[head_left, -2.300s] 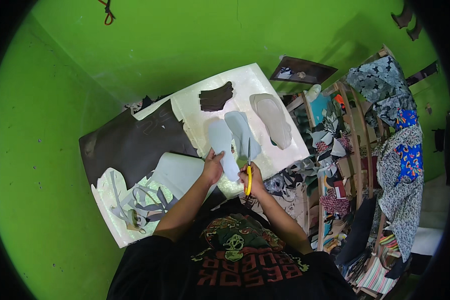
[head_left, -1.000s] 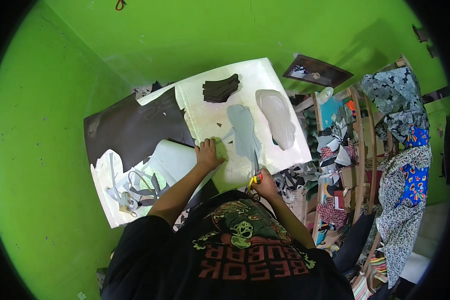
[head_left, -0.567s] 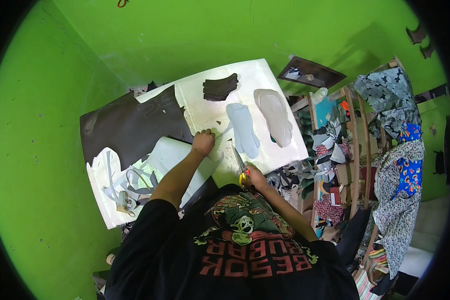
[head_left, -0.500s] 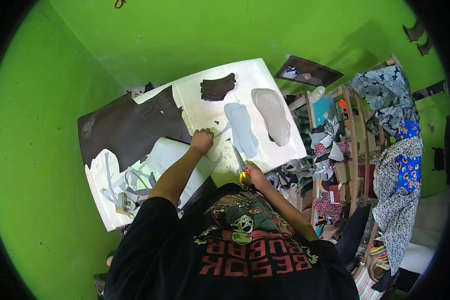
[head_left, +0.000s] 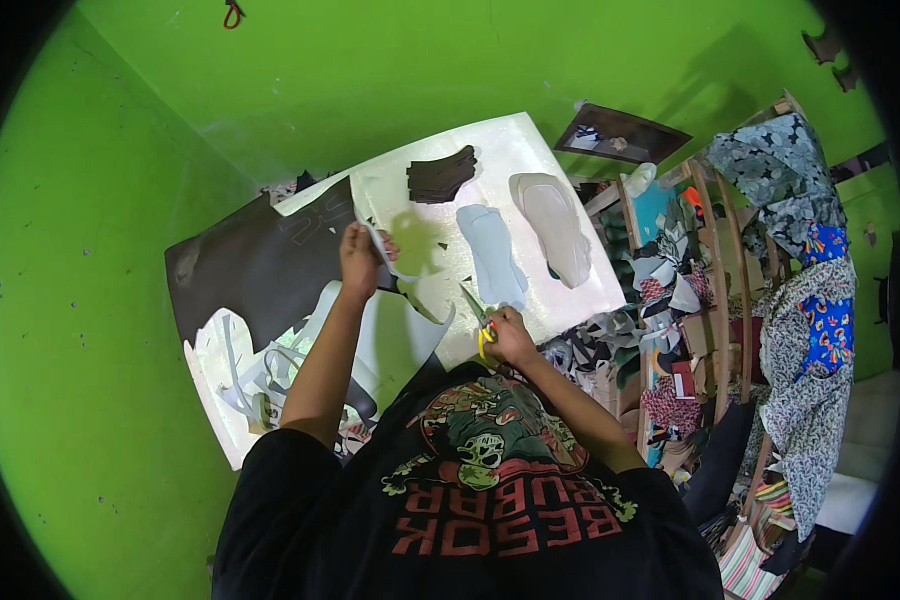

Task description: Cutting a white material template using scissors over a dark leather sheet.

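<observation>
A bright green wall (head_left: 370, 60) is standing behind everything, and in front of it a person in a black printed shirt (head_left: 450, 500) is leaning over a pale, glossy worktop (head_left: 575, 310). On the right, a wooden rack (head_left: 716, 290) is holding heaps of scraps, with patterned cloth (head_left: 790, 400) hanging over its outer side. A dark brown sheet (head_left: 260, 260) is covering the worktop's far left part, and a pale sheet (head_left: 400, 330) is lying nearer the person, partly under the left forearm. Beige sole-shaped pieces (head_left: 550, 230) are resting toward the right edge; just left of them, pale blue sole-shaped pieces (head_left: 492, 255) are lying overlapped. A dark brown stack of cut pieces (head_left: 440, 177) is sitting beyond these. The left hand (head_left: 362, 262), raised over the brown sheet's right edge, is gripping a thin, curved pale strip (head_left: 382, 245). The right hand (head_left: 511, 337) is closing around yellow-handled scissors (head_left: 480, 318), whose blades are pointing away from the person, beside the blue pieces' near end. Small dark scraps (head_left: 443, 245) are lying between the hands.
</observation>
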